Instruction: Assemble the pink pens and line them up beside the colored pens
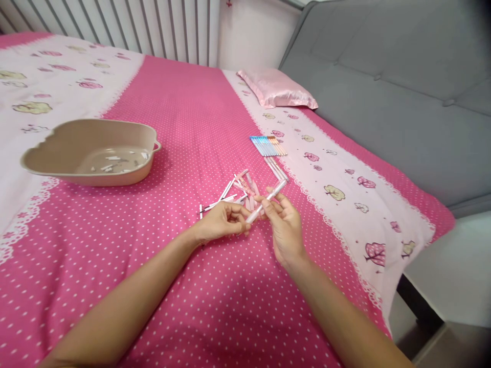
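A slim pale pink pen [256,210] slants between my two hands over the bedspread. My right hand [287,227] grips its barrel with thumb and fingers. At its lower end, my left hand [222,222] is closed, thumb and fingertips pinched against the tip. Just beyond lies a loose pile of white refill-like sticks [226,190] and pink pen parts [250,185], partly hidden by my fingers. Farther back, several blue pens [264,146] and orange pens [279,146] lie side by side in a neat row. A few pale pink pens [275,168] lie below that row.
To the left stands a beige plastic basin [88,130] with small white and grey pieces [113,164] on its bottom. A pink bedspread [184,102] covers the bed. A pink pillow [278,88] rests at the back, beside a grey padded headboard [391,97].
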